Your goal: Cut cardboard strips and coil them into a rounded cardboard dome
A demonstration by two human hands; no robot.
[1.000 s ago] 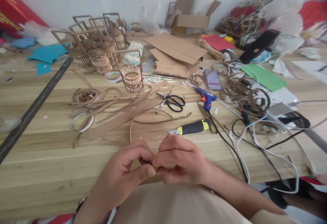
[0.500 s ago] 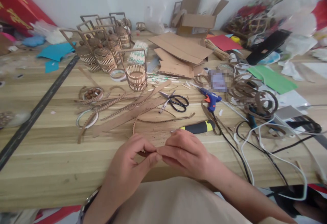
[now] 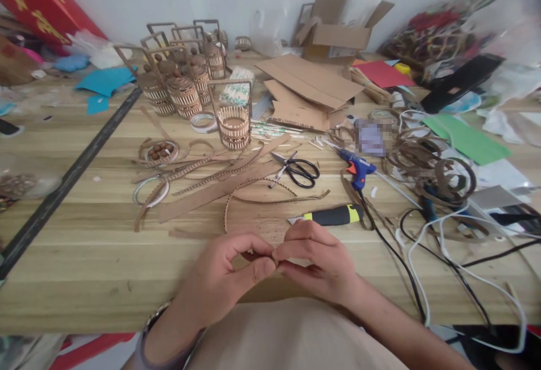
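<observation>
Close to the table's front edge, my left hand point(image 3: 236, 271) is closed on a narrow brown cardboard strip point(image 3: 226, 212). The strip curves up from behind my fingers onto the table and has small notches along its edge. My right hand point(image 3: 319, 257) pinches the strip's end against my left fingertips, and the fingers partly hide it. Just beyond my right knuckles lies a utility knife point(image 3: 333, 215) with its blade out. Black-handled scissors point(image 3: 302, 172) and a blue glue gun point(image 3: 358, 168) rest farther away.
Small baskets with tall handles point(image 3: 183, 97) stand at the back left, one open basket point(image 3: 234, 128) in front of them. Brown beads point(image 3: 160, 150) sit in a round holder. Cardboard sheets point(image 3: 313, 80), coiled strips point(image 3: 454, 181) and a white cable point(image 3: 416, 268) occupy the right side.
Both hands keep pinching the strip, with the right fingers drawn slightly closer together at its end. The whole view has shifted a little, so the table things appear farther right.
</observation>
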